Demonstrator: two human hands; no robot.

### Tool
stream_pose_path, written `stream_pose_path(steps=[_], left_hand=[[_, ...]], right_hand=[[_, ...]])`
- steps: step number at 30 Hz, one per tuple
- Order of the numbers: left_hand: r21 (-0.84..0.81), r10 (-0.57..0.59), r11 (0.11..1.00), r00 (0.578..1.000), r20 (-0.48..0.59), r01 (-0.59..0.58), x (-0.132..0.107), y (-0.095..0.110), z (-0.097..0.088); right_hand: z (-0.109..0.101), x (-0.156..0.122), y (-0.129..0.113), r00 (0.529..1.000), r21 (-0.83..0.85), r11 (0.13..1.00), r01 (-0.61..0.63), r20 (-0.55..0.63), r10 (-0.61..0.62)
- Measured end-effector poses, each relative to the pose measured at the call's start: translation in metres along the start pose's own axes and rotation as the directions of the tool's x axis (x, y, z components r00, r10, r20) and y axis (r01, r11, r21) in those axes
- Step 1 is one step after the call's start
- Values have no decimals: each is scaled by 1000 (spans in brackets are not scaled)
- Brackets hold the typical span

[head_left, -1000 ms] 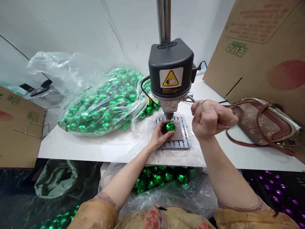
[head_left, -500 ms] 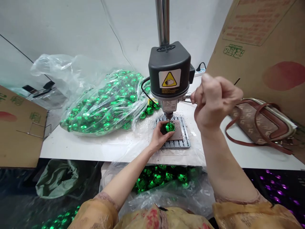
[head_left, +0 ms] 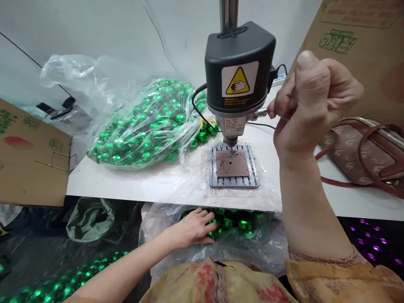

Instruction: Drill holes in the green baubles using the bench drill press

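Note:
My left hand (head_left: 197,227) reaches down into an open plastic bag of shiny green mirror balls below the table's front edge. Its fingers curl against a green ball (head_left: 212,229), partly hidden by them. My right hand (head_left: 311,99) is raised and closed around the feed handle of a small black drill press (head_left: 238,73); most of the handle is hidden inside the fist. Under the chuck (head_left: 230,140), a brown square pad (head_left: 235,166) with a dark hole lies on the slotted metal base (head_left: 233,183). Dark shavings are scattered over both.
A large clear bag of green balls (head_left: 142,126) lies left of the press, with a few loose balls (head_left: 202,135) beside it. Cardboard boxes (head_left: 34,155) flank the table. A brown handbag (head_left: 362,151) sits at right. More green balls (head_left: 72,277) and purple ones (head_left: 372,242) are lower down.
My left hand has left the pad, where it held a green ball under the drill, and moved down into the bag. That ball is gone from the pad. My right hand stays on the handle.

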State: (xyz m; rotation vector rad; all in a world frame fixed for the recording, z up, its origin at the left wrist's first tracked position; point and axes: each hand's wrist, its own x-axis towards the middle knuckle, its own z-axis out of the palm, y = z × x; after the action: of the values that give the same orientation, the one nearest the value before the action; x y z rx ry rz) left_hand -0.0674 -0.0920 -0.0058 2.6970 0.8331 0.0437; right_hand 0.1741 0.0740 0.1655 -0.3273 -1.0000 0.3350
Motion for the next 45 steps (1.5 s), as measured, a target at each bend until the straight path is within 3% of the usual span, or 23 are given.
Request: stream_pose_path(steps=[2, 4, 6, 11, 13, 16, 19, 22, 24, 27, 31, 35, 40, 45], left_hand=[[-90, -41, 996, 982, -184, 25, 7, -16, -8], [-150, -139, 985, 911, -388, 87, 27, -41, -23], [-123, -236, 972, 827, -511, 201, 56, -75, -41], [24, -469, 828, 715, -519, 561, 139, -158, -76], [58, -513, 789, 709, -484, 612, 162, -179, -83], [77, -525, 784, 724, -447, 616, 177, -193, -90], [-2, -507, 816, 713, -484, 578, 173, -191, -90], [-389, -553, 833, 605, -572, 393, 159, -178, -83], [-673, -638, 718, 556, -534, 178, 149, -164, -75], [-865, -693, 502, 588, -418, -23, 137, -141, -62], [-902, -651, 419, 657, -380, -107, 133, -118, -48], [-870, -581, 489, 718, -384, -69, 137, -109, -41], [-814, -551, 580, 719, -423, -34, 140, -104, -38], [-668, -498, 742, 715, -490, 59, 141, -98, -36]], right_hand=[[-1, -1, -1, 1000, -23, 1000, -18, 0, 18], [-2, -2, -2, 999, -32, 999, -32, -9, 32], [-2, -3, -3, 999, -36, 998, -43, -18, 42], [-1, -3, -5, 998, -32, 998, -53, -36, 52], [-1, -4, -5, 998, -40, 997, -61, -32, 60], [-2, -4, -5, 999, -47, 998, -51, -22, 50], [-4, -4, -3, 1000, -24, 999, -28, -9, 28], [-4, -5, -2, 1000, -26, 1000, -18, -3, 17], [-4, -6, -1, 1000, -47, 999, -9, -1, 9], [-3, -7, 0, 1000, -44, 999, 2, 1, -2], [-2, -6, 0, 1000, -29, 1000, 3, 2, -3], [-2, -6, -3, 1000, -26, 999, -18, 7, 18], [-1, -7, -3, 1000, -58, 998, -21, 13, 22], [-5, -8, 2, 997, -225, 973, 47, 71, -31]])
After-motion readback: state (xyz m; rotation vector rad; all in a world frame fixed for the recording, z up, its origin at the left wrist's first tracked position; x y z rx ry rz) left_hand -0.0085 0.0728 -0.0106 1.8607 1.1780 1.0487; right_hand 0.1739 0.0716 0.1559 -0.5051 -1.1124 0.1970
